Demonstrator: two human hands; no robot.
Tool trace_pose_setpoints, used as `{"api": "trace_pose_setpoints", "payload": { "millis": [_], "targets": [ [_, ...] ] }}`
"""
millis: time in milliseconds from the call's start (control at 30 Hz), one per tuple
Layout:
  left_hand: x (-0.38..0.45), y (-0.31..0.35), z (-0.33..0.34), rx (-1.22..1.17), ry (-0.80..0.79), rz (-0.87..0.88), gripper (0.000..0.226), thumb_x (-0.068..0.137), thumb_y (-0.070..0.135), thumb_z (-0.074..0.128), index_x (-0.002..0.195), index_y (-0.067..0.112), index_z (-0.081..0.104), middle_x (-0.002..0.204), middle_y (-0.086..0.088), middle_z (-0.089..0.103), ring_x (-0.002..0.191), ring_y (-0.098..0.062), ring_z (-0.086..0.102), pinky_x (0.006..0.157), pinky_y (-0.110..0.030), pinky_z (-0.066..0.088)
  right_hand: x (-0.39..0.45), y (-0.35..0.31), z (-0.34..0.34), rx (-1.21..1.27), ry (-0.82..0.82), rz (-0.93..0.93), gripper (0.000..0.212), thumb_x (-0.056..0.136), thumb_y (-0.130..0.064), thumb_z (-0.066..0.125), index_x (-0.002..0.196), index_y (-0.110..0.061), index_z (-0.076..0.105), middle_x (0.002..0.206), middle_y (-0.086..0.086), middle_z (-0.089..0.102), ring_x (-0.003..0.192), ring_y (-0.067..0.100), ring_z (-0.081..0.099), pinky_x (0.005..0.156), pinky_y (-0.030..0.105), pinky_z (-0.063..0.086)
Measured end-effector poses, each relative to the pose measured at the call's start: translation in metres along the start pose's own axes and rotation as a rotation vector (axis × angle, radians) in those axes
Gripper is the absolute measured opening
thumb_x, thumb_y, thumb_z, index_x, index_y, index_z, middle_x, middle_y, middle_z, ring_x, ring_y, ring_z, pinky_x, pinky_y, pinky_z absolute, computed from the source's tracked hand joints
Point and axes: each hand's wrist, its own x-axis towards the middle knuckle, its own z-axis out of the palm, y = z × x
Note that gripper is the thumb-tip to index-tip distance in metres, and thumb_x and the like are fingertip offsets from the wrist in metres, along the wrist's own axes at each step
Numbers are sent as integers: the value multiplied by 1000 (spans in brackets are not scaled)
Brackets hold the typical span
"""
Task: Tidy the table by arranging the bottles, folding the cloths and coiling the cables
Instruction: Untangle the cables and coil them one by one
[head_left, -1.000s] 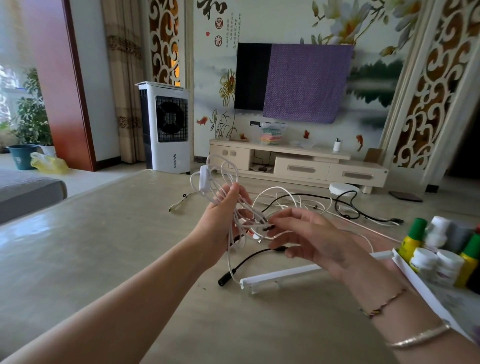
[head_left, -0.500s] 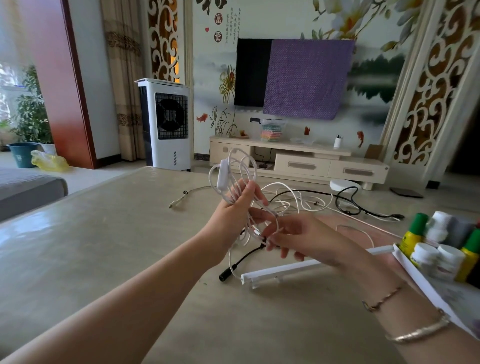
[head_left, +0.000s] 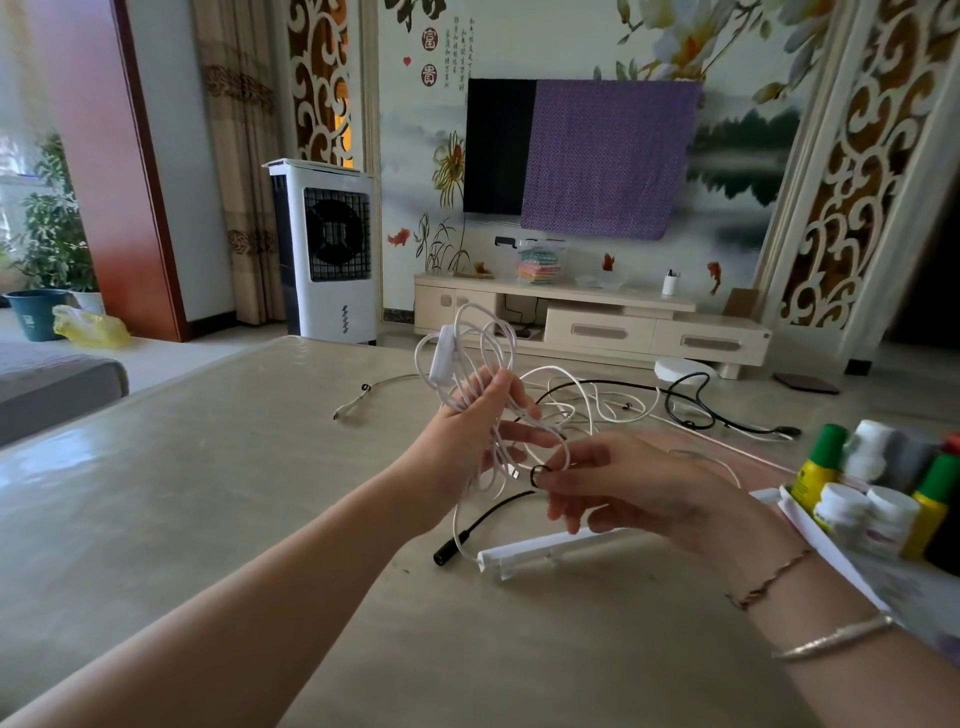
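Note:
My left hand (head_left: 467, 436) is raised above the table and grips a bunch of looped white cable (head_left: 485, 353) with an inline switch. Just to its right, my right hand (head_left: 623, 483) pinches a small black ring against the cable's lower strands. More white cable and a black cable (head_left: 685, 410) lie tangled on the table behind my hands. A second black cable with a barrel plug (head_left: 447, 556) lies below my hands. Several bottles (head_left: 852, 499) with green and white caps stand at the right edge. No loose cloth shows on the table.
A white plastic strip (head_left: 545, 545) lies on the beige table (head_left: 208, 519) under my right hand. A thin grey cord (head_left: 363, 397) lies at the far middle. A white flat sheet or tray (head_left: 831, 551) sits beside the bottles. A white round device (head_left: 680, 366) sits at the table's far edge.
My left hand rose and shifted right with the white loops. My right hand closed in on the bundle's lower strands and now pinches a small black ring there.

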Motion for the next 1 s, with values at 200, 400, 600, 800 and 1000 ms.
{"api": "trace_pose_setpoints", "payload": {
  "millis": [200,400,600,800,1000],
  "targets": [
    [0,1,-6,-103,41,-29,30,103,31,35,83,15,51,80,-1,60,65,-12,58,54,-22,41,-3,0,-10,400,-45,46,8,76,-18,74,71,-16,68,60,0,53,44,7,44,37,14,26],
    [2,-3,-4,34,33,-20,35,102,35,38,78,18,57,79,1,60,74,-12,57,69,-28,50,-5,-6,-12,476,15,102,19,71,-21,74,83,-12,65,57,-3,48,39,5,36,34,14,19],
    [3,-8,7,85,6,7,30,102,33,39,89,21,64,101,-4,66,93,-16,62,90,-38,51,1,-18,0,200,126,19,7,81,-22,71,82,-15,71,57,-6,50,42,4,35,36,14,19],
    [3,-7,11,41,23,24,27,101,35,40,102,17,60,89,-4,67,76,-20,61,88,-49,49,9,-27,9,257,249,-74,10,88,-13,66,79,-14,68,55,-2,53,35,4,36,32,14,23],
    [3,-5,16,109,58,38,35,104,34,32,105,9,55,71,-7,55,58,-13,52,55,-23,44,12,-28,13,398,235,-127,5,89,-10,63,85,-10,65,54,-1,52,34,6,34,33,15,27]
  ]
}}
